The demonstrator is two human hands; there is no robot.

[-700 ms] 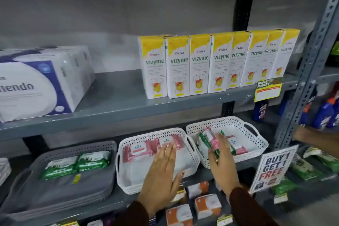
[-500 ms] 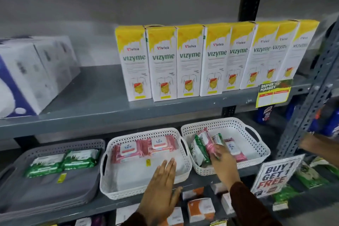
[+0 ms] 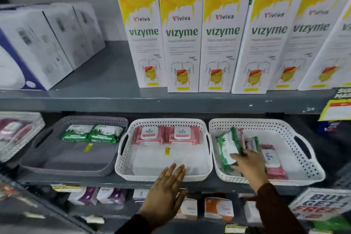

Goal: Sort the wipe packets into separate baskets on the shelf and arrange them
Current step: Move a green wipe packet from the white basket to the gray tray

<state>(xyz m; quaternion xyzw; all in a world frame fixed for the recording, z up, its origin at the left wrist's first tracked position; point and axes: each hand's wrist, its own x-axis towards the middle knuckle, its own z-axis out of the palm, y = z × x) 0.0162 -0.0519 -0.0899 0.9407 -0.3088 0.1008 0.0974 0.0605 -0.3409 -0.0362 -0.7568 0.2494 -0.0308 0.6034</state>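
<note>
Three baskets stand on the lower shelf. The grey basket (image 3: 76, 165) on the left holds two green wipe packets (image 3: 92, 133) at its back. The middle white basket (image 3: 121, 157) holds two pink Kara packets (image 3: 165, 135) at its back. The right white basket (image 3: 303, 157) holds mixed packets: green ones (image 3: 227, 146) standing on edge and pink ones (image 3: 273, 163) lying flat. My right hand (image 3: 248, 165) is inside this basket, fingers closed on a green packet. My left hand (image 3: 167, 194) lies flat and open at the middle basket's front rim.
Yellow-and-white Vizyme boxes (image 3: 182, 38) and white cartons (image 3: 47, 43) stand on the upper shelf. Another basket (image 3: 17, 135) of pink packets is at the far left. Small boxes (image 3: 218, 209) fill the shelf below. A "Buy 1 Get 1 Free" sign (image 3: 319, 207) stands at the lower right.
The camera has moved closer to the shelves. My right hand has shifted from the pink packet onto a green packet in the right basket. My left hand has slid back to the middle basket's front rim.
</note>
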